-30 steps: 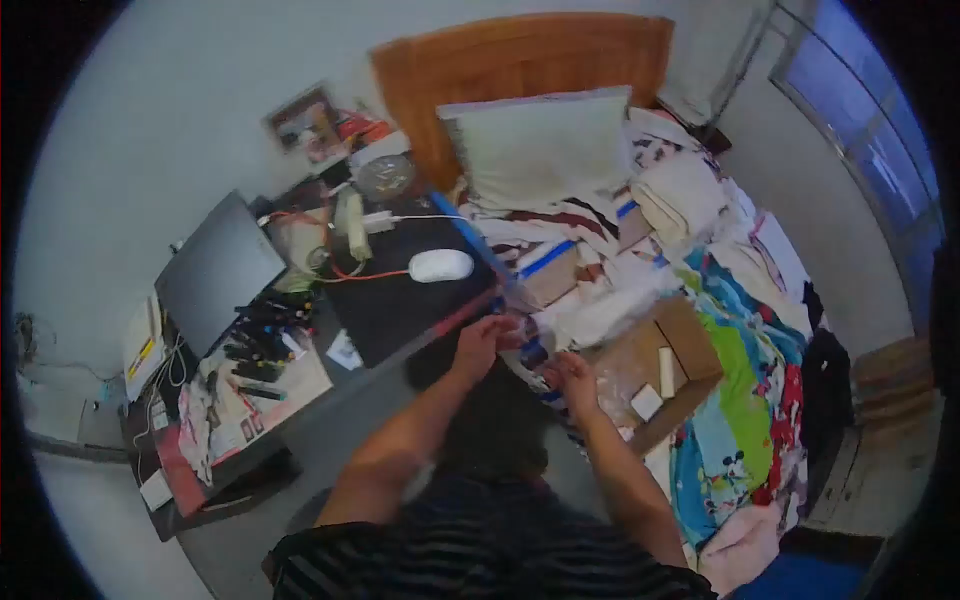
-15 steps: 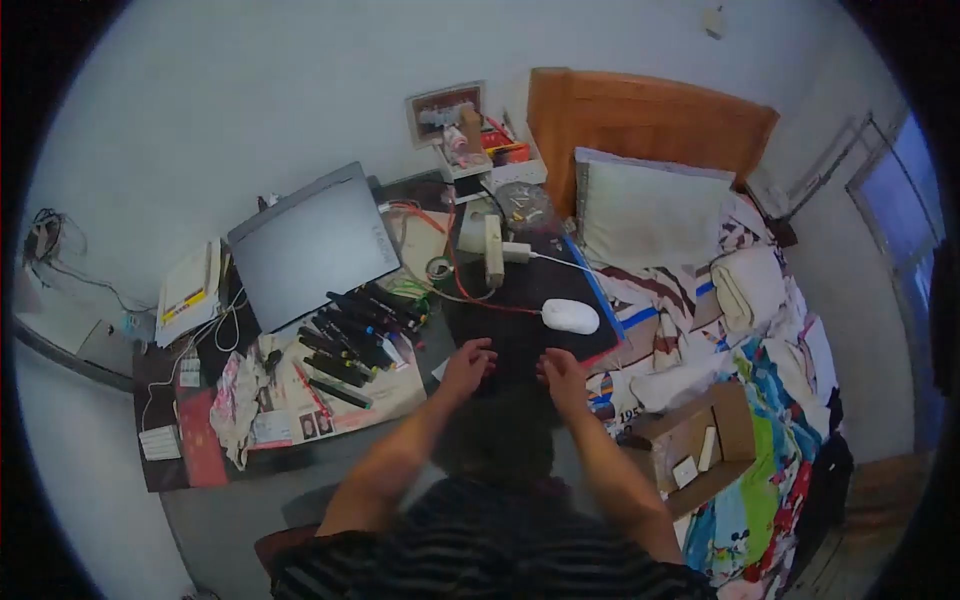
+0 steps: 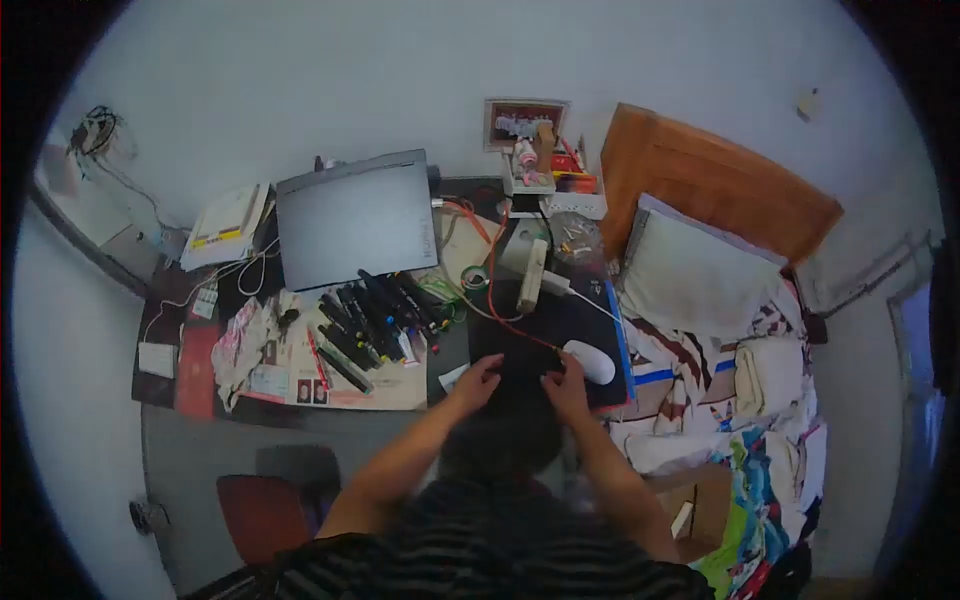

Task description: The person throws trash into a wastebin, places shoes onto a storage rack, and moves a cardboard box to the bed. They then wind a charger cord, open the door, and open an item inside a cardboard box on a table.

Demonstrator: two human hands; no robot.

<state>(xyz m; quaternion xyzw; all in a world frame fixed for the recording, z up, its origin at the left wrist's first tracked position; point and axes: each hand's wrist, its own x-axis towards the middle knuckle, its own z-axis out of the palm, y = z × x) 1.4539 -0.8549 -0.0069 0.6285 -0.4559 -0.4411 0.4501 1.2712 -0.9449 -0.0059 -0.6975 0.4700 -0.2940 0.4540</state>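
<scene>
A cluttered table (image 3: 160,390) is set against a pale wall (image 3: 380,80). Near the centre of the frame, the left hand (image 3: 478,384) and the right hand (image 3: 565,386) are held apart at the near side of a dark mat (image 3: 520,352), fingers loosely half-open, nothing seen gripped in either. The white mouse (image 3: 592,362) is placed just to the upper right of the right hand, the nearer one, its long axis slanted toward the lower right; whether it is touched cannot be told.
</scene>
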